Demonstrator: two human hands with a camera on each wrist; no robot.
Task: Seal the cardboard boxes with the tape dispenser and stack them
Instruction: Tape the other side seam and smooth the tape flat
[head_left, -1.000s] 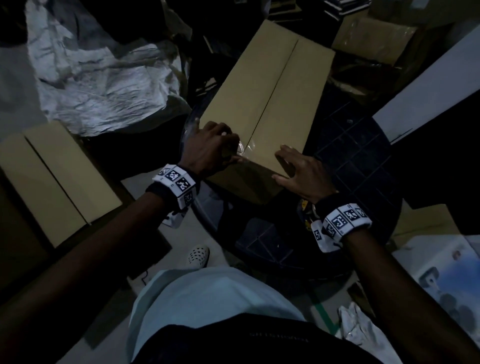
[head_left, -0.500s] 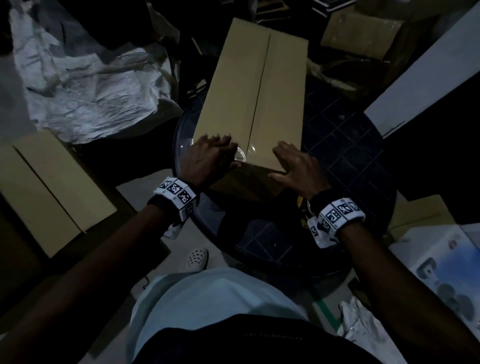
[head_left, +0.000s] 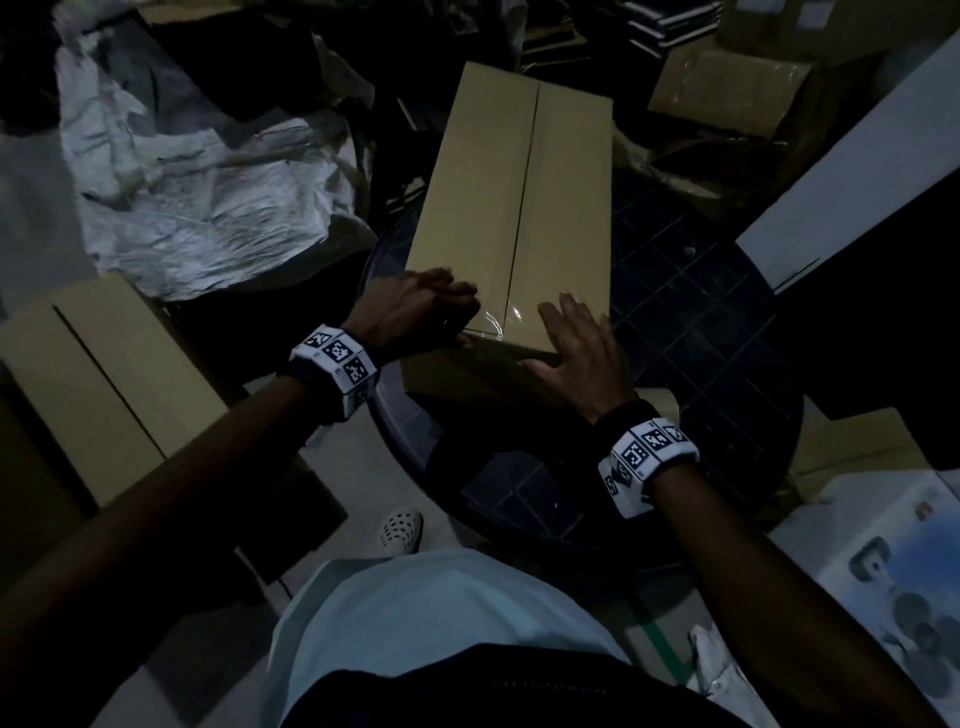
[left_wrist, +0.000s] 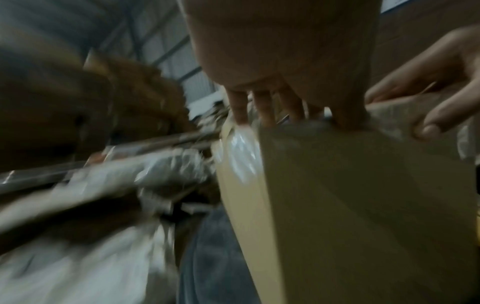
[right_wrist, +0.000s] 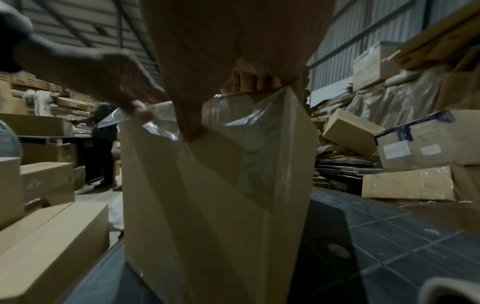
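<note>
A long cardboard box (head_left: 519, 197) lies on the dark round table (head_left: 701, 322), with its flap seam running away from me. Clear tape (head_left: 501, 317) shines over the near end of the seam and folds down the end face (right_wrist: 241, 119). My left hand (head_left: 447, 312) rests on the near left corner, fingers on top and thumb on the end face. My right hand (head_left: 561, 338) lies flat on the near right corner, its thumb (right_wrist: 192, 127) pressing the tape on the end face. No tape dispenser is in view.
A second closed box (head_left: 104, 374) lies low at the left, with crumpled white sheeting (head_left: 197, 208) behind it. A white board (head_left: 857, 171) and a printed carton (head_left: 883, 571) stand at the right. Stacked cartons (right_wrist: 415, 144) fill the background, where another person (right_wrist: 103, 139) stands.
The box has swung from a slant to lie nearly straight ahead of me. Both hands stayed at its near end, and the right hand settled onto the right corner.
</note>
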